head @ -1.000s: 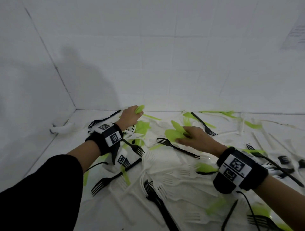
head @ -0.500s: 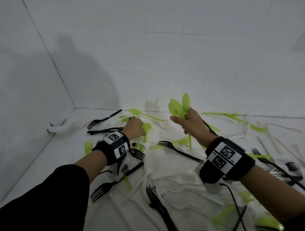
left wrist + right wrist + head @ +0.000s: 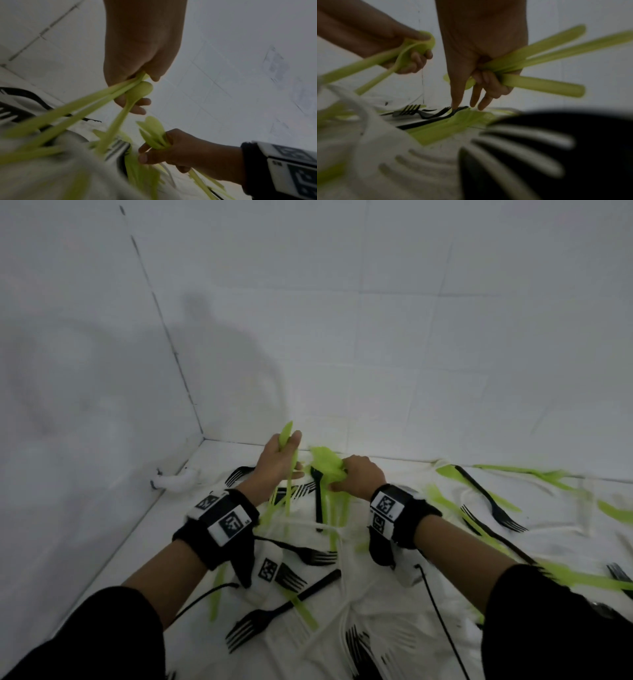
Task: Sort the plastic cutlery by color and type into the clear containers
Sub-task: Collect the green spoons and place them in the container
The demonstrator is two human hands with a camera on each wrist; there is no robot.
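While both fists clutch green spoons, we work over the pile.
Our left hand (image 3: 279,458) grips thin lime spoons (image 3: 135,92); our right hand (image 3: 359,477) clasps a green bunch (image 3: 327,462).

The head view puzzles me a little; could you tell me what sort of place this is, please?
Probably a staged sorting or recording corner, not a kitchen: bare white tiled walls meet at a corner, green, black and white plastic cutlery is strewn over a white surface, and both wrists wear marker-tagged bands.
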